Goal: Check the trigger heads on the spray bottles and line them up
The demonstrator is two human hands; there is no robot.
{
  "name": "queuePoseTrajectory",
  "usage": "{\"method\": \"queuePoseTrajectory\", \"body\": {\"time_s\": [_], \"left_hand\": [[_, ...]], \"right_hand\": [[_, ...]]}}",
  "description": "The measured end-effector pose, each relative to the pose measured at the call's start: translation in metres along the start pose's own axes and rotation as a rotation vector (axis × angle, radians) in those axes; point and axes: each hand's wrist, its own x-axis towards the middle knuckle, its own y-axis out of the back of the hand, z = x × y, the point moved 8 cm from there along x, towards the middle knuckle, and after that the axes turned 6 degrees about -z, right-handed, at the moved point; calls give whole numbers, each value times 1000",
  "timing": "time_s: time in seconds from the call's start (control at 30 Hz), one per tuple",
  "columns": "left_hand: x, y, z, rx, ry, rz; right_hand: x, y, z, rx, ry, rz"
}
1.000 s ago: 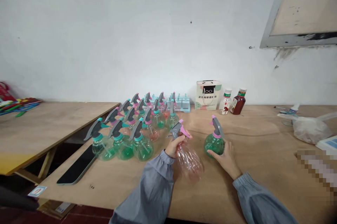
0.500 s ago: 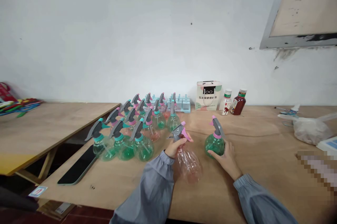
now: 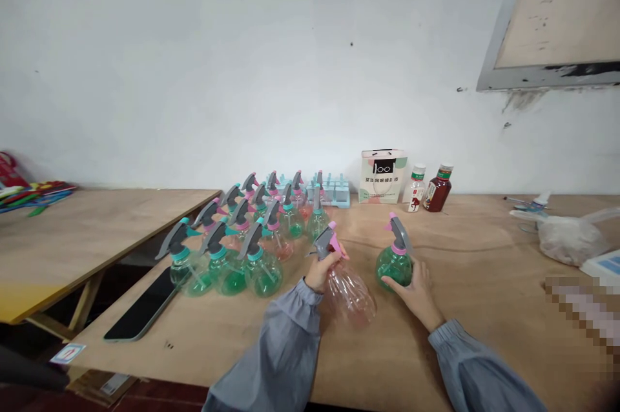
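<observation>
**Two hands, two spray bottles on the plywood table**

While the left hand (image 3: 320, 272) is wrapped around the neck of a pink spray bottle (image 3: 349, 294), just under its grey trigger head, the bottle leans over with its clear pink body stretching away to the right and toward the person, its base low over the table (image 3: 484, 309). The fingers are closed on the neck, so the bottle hangs from the hand rather than standing on its own. Just to the right, the right hand (image 3: 414, 286) is cupped against the lower right side of a green spray bottle (image 3: 394, 263), fingers curved round its round belly; that bottle stands upright on the table, grey trigger and pink collar on top. The two bottles are near each other but apart.

To the left of the left hand stands a cluster of spray bottles (image 3: 242, 244) in rows, green and pink, running back toward the wall. A dark phone (image 3: 143, 305) lies flat near the table's left edge. Further back sit a small white box (image 3: 383, 176) and two drink bottles (image 3: 429, 187); a plastic bag (image 3: 571, 237) lies at far right.
</observation>
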Motion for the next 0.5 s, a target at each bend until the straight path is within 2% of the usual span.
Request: {"method": "queuePoseTrajectory", "body": {"time_s": [0.1,0.23,0.4,0.43,0.5], "left_hand": [[0,5,9,101,-13,13],[0,11,40,395,-156,69],[-2,49,48,714,-186,420],[-2,56,46,760,-191,472],[1,64,42,802,-195,492]], "right_hand": [[0,0,1,20,-4,2],[-2,-1,6,134,-11,-6],[9,5,5,356,-16,-39],[15,7,1,379,-2,-63],[29,12,-11,419,59,-123]]}}
